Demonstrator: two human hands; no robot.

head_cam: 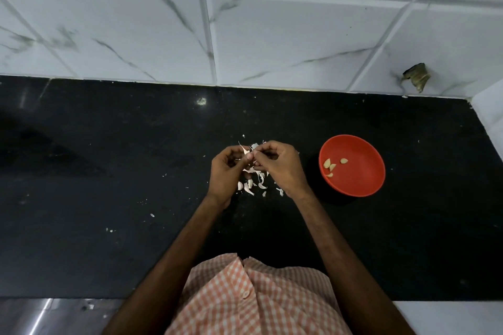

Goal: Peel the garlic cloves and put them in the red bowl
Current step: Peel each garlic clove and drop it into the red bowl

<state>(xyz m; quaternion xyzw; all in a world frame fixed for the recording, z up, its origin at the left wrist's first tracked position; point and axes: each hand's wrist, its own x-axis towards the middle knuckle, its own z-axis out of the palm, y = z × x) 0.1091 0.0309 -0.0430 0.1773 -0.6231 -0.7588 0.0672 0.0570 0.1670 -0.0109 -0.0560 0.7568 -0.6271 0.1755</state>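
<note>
No readable text, label, brand, number or sign shows anywhere.

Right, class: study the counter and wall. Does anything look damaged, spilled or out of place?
Yes. A ragged hole breaks the wall tile near the right corner, which looks like damage. Garlic skins litter the black counter, as expected from peeling.

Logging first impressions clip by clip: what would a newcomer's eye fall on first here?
The red bowl, right of centre on the black counter, holds a few peeled cloves. Beside it, the left hand and right hand pinch one garlic clove above scattered pale skins.
</note>
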